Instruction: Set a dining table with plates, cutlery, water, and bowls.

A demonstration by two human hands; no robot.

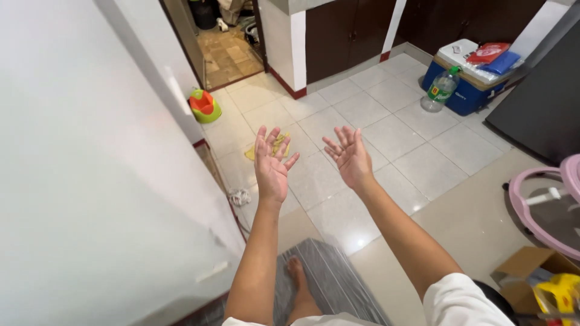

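Note:
Both my arms reach out in front of me over a tiled floor. My left hand (270,163) is held palm up with its fingers spread and nothing in it. My right hand (349,156) is beside it, a little apart, also palm up, fingers apart and empty. Below the hands a yellow cloth (279,146) lies on the tiles, partly hidden by my left fingers. My bare foot (298,279) stands on a grey striped mat (329,281).
A white wall (78,169) fills the left. A green and orange potty (204,105) sits by a doorway. A blue cooler (468,78) and a plastic bottle (440,89) stand at the back right. A pink round frame (534,208) and a cardboard box (531,271) are at right.

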